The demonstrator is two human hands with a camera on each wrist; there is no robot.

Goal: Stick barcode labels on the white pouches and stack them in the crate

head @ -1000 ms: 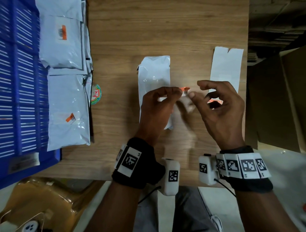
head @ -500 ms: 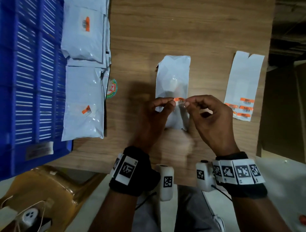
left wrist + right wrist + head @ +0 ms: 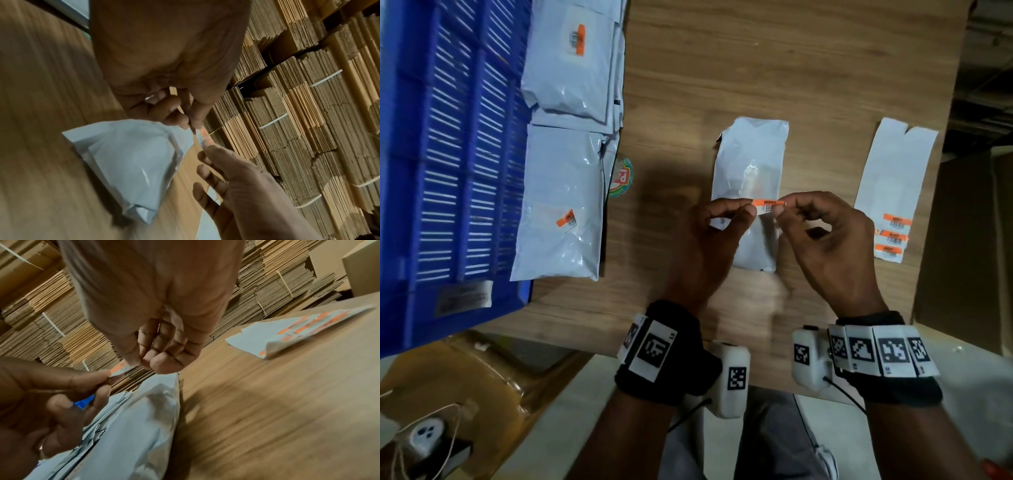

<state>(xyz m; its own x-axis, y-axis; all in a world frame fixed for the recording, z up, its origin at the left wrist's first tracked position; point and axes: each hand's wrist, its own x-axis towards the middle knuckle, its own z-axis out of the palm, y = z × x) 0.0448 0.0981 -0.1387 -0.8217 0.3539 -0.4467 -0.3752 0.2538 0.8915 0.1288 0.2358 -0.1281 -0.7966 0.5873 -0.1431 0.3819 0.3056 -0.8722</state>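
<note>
I pinch the barcode label (image 3: pixel 768 204) by its ends, left hand (image 3: pixel 709 246) and right hand (image 3: pixel 828 246) each closed on a tip, stretching it flat above the white pouch (image 3: pixel 751 161) so it should land unwrinkled. The pouch lies on the wooden table (image 3: pixel 774 68); the blue crate (image 3: pixel 448 154) waits left, the label sheet (image 3: pixel 893 185) right. Behind, blurred, probably bundled cardboard (image 3: pixel 308 113).

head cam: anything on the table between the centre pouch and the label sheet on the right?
Nothing lies there. In the head view, bare wood table separates the centre pouch from the label sheet; only the right hand overhangs the near end.
</note>
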